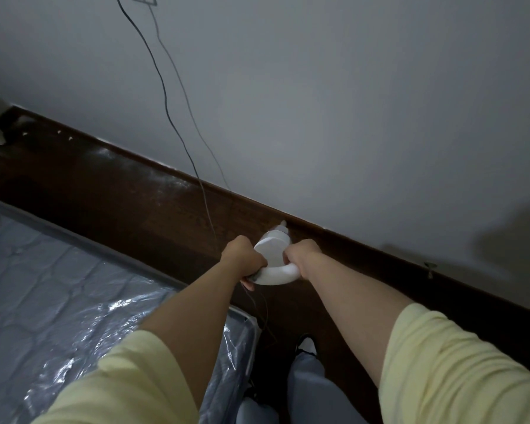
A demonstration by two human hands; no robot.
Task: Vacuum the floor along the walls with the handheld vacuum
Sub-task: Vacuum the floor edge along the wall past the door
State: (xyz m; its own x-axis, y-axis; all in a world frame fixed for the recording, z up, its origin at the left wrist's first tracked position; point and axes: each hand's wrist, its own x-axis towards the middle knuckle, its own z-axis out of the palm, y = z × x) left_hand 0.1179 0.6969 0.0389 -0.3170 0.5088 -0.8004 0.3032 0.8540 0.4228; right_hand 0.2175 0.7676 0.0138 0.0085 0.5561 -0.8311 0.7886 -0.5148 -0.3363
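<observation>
Head view, both hands' fingers clenched around white handheld vacuum (273, 258), nozzle at wall (318, 117)

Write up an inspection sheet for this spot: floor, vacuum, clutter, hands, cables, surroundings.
Surface: dark wood floor, glossy, narrow strip along the wall.
Job's things: white handheld vacuum, nozzle pointing at the baseboard.
Clutter: pale specks near the far corner.
Hands: left hand and right hand both grip the handle.
Cables: dark cord hangs down the wall toward the vacuum.
Surroundings: grey wall; plastic-wrapped mattress at left.
</observation>
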